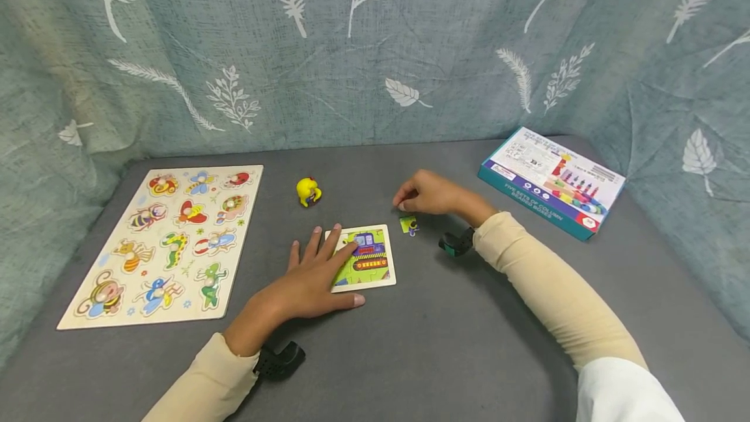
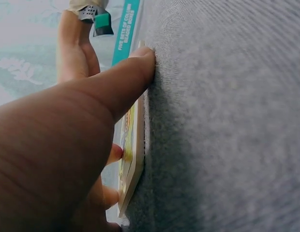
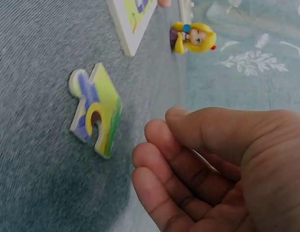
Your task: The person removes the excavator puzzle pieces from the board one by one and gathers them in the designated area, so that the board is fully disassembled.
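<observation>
Left hand [image 1: 313, 279] laid across a small, near-square puzzle board [image 1: 389, 256], its fingers spread wide, forefinger resting on the print, thumb stretched along the near edge. Board flat on the tabletop [image 1: 445, 344], which is covered in grey cloth with a fine woven grain; pale border, wood-like rim, shallow thickness. Printed vehicle [image 1: 370, 253] on it, purple over a yellow-green ground, cab toward the far side, tracks running left to right along the near side; seams of interlocking parts visible. Right hand [image 1: 430, 194] poised above the tabletop, fingers curled, thumb tip meeting forefinger, gap narrow, nothing visible between them. Just below it, right of the board and apart from it, one loose puzzle piece [image 3: 104, 99], lying face up: matt print in yellow-green, purple and brown, pale cut edge, rounded knob, scooped socket. Seen from the right wrist, knob points upper left, socket faces the bottom, longer stretch runs roughly top to bottom, foreshortened. Beyond the board, a glossy, rounded figurine [image 1: 307, 193] with yellow hair. Far left, a large thin peg board [image 1: 122, 232] of insect shapes, long axis running away from the person. Far right, a flat rectangular carton [image 1: 553, 181], teal-sided, set aslant. Behind, creased blue-green fabric [image 1: 328, 90] with white leaf motifs.
</observation>
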Demonstrator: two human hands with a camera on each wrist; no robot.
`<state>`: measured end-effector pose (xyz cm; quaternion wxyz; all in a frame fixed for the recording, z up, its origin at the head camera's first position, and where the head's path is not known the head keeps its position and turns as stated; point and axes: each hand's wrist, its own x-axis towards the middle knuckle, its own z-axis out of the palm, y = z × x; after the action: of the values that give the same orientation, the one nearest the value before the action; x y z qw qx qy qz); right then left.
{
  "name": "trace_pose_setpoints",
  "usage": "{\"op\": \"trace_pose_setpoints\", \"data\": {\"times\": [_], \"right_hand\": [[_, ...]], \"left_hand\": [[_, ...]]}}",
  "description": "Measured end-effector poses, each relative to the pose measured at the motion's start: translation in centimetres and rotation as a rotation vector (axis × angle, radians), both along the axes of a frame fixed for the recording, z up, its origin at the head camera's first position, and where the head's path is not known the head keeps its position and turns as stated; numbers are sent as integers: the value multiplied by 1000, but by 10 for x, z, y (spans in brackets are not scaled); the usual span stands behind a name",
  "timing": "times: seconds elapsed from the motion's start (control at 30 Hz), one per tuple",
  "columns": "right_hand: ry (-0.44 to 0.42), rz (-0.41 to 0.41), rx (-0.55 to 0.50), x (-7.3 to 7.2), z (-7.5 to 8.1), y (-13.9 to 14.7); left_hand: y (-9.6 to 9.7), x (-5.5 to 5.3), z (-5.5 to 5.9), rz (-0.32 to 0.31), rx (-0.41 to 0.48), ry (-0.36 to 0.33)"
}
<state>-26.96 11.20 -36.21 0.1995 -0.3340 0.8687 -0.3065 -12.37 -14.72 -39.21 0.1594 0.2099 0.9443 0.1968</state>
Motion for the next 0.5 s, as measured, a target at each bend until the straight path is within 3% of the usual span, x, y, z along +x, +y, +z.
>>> {"op": "trace_pose_setpoints", "data": {"times": [0.2,0.5], "right_hand": [[17,14,-8,2,1,-7],[-9,63,-31,7,4,-21]], "left_hand": [[1,-2,-1,-8,15,12],[5,-4,-1,-14,-45,-21]]}}
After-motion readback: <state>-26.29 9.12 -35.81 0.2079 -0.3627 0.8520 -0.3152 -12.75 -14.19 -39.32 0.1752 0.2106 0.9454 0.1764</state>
